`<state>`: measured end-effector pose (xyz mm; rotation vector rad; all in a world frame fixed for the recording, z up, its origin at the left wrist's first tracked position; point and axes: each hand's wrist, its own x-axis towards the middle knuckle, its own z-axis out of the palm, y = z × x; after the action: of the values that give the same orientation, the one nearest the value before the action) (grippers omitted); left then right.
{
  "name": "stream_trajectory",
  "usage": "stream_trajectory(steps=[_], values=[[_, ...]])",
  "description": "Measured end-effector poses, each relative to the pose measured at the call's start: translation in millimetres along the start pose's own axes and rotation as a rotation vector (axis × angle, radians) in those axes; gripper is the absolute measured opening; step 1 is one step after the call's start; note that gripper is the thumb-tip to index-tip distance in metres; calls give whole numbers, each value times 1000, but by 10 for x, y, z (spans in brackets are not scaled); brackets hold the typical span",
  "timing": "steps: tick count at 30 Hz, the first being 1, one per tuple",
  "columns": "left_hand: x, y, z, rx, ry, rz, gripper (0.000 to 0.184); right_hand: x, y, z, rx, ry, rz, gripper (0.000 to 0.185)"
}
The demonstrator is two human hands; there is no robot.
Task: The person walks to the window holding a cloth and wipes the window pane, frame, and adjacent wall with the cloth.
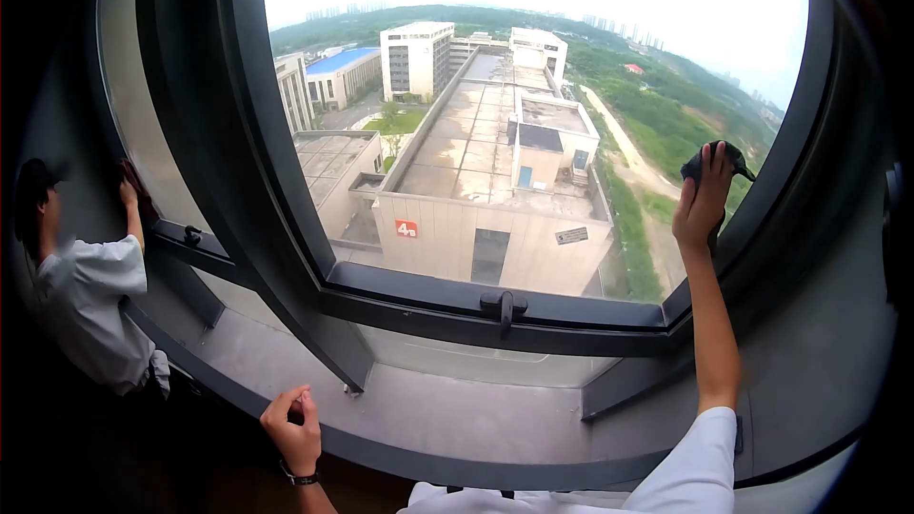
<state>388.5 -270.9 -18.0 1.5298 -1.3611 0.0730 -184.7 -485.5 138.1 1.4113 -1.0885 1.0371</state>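
Note:
My right hand is raised at the right side of the large window pane, close to its dark frame. It presses a dark cloth against the glass, and part of the cloth sticks out beyond the fingers. Low on the left, my left hand hovers by the inner edge of the sill, with a dark band on its wrist. Its fingers are loosely curled in toward the thumb, and I see nothing in them.
A black window handle sits on the lower frame bar. Below runs a grey sill, crossed by dark uprights. At the far left another person in a white shirt reaches to a neighbouring pane with a dark cloth.

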Motion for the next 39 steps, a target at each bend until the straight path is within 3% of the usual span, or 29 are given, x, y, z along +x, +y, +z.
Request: stream_trajectory(steps=[4, 8, 15, 19, 22, 28, 31, 39], values=[[-2, 1, -10, 8, 15, 9, 9, 293, 231, -43, -4, 30, -70, 46], [-17, 30, -9, 15, 15, -10, 10, 981, 472, 4, -45, 245, -13, 42], [11, 55, 9, 43, 33, -46, 10, 1312, 48, 193, -74, 417, 31, 33], [6, 16, 40, 23, 45, -22, 10, 1599, -747, 294, 159, 376, -98, 25], [-2, 27, 14, 40, 28, -28, 11, 1606, -1159, 347, 209, 264, -341, 23], [-4, 10, 33, 36, 51, -20, 11, 1835, -1173, 481, 326, 396, -311, 22], [-20, 16, 37, 32, 64, -32, 11, 1676, -1170, 419, 333, 196, -500, 19], [-8, 19, 29, 30, 69, -29, 10, 1902, -1166, 430, 419, 465, -298, 21]])
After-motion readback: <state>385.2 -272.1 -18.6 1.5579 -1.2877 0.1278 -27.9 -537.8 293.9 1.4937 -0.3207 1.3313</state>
